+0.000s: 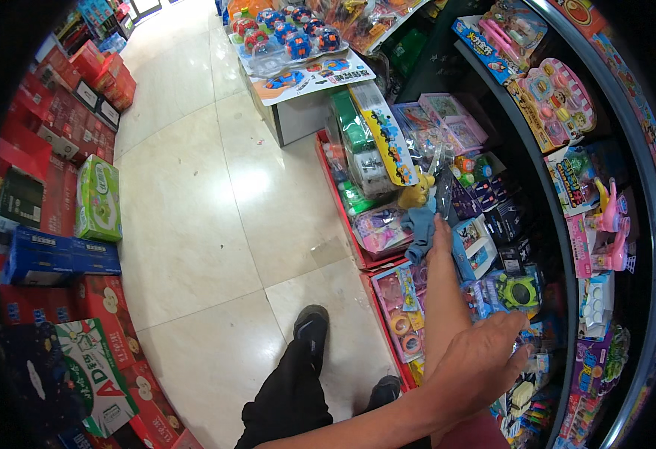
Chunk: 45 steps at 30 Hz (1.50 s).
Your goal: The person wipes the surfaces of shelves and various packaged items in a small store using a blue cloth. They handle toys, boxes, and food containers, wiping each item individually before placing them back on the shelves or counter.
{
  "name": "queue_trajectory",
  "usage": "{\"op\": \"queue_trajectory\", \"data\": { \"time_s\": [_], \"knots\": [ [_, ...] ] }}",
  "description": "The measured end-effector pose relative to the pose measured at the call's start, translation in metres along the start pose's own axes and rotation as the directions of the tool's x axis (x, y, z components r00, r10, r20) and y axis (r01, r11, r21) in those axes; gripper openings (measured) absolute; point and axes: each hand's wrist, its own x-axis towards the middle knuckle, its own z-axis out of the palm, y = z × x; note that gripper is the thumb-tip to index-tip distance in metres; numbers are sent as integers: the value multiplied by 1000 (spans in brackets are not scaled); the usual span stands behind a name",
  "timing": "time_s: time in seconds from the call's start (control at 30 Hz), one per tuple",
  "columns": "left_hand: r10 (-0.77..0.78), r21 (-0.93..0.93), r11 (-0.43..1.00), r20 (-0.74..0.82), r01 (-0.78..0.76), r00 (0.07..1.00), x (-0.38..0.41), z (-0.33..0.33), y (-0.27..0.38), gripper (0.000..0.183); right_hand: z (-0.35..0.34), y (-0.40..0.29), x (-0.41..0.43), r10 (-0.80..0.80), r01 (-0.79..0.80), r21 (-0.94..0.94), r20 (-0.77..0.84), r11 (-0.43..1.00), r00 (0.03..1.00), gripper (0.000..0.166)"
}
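My right hand (440,236) reaches forward over the red-edged toy bin and grips a blue-grey cloth (419,233). A yellow figure toy (416,191) lies just beyond the cloth, beside clear plastic packaging. My left forearm crosses over the right one, and my left hand (482,351) is over the toys at the right, seen from its back with bent fingers; whether it holds anything is hidden. Near it lies a green and black toy in a clear package (518,292). An open light-blue box (474,247) stands right of my right hand.
Dark curved shelves (535,134) with packaged toys rise at the right. Carded toy balls (297,45) lie on a box ahead. Red cartons (106,314) and a green tissue pack (99,197) line the left side of the tiled floor (193,224). Red bin edges (336,207) border the aisle.
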Motion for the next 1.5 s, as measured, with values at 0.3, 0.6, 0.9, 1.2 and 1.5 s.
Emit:
{"op": "queue_trajectory", "data": {
  "time_s": [0.3,0.6,0.9,1.2,1.5],
  "knots": [
    [-1,47,999,39,-1,999,2,0,0,24,-2,-8,23,-263,229,-418,-24,879,964,21],
    [-91,83,993,72,85,993,1,-5,16,29,-31,-89,-86,-576,491,-516,-5,702,818,15],
    [-154,169,971,-112,171,982,-6,-15,-5,50,-125,-156,-257,-152,152,0,66,988,986,10],
    [-359,-350,853,144,387,922,-32,-38,9,85,-156,-195,-360,-298,276,113,331,954,895,16],
    [-189,-373,893,202,254,961,-64,-46,23,96,-152,-195,-386,-444,501,-4,459,865,770,18]
  ]
}}
